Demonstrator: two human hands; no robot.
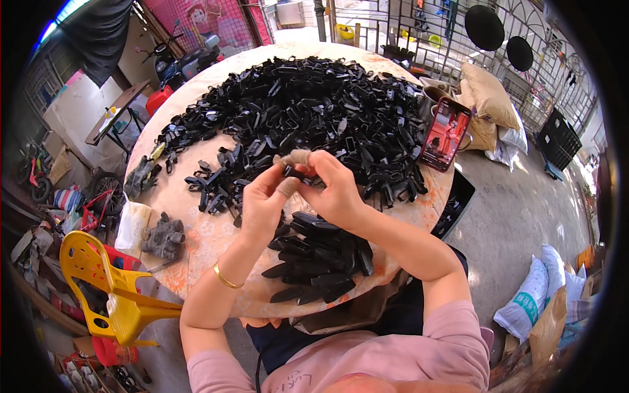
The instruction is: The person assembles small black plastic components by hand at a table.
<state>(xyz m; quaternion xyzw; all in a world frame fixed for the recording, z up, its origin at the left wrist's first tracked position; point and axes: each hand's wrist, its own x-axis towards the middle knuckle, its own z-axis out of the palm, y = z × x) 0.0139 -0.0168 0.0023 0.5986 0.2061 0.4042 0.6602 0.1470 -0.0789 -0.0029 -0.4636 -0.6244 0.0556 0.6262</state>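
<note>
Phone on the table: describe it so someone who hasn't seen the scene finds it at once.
Start at the round table heaped with black plastic parts. Go to the table's right edge, past the heap. The phone stands there propped upright, red-cased, its screen lit: the only bright, flat rectangle beside all those small dark pieces.

Standing on sunlit concrete floor: round table, yellow chair beside it. Leaning against metal fence behind: stuffed sacks. Parking at back left: scooter.
</note>
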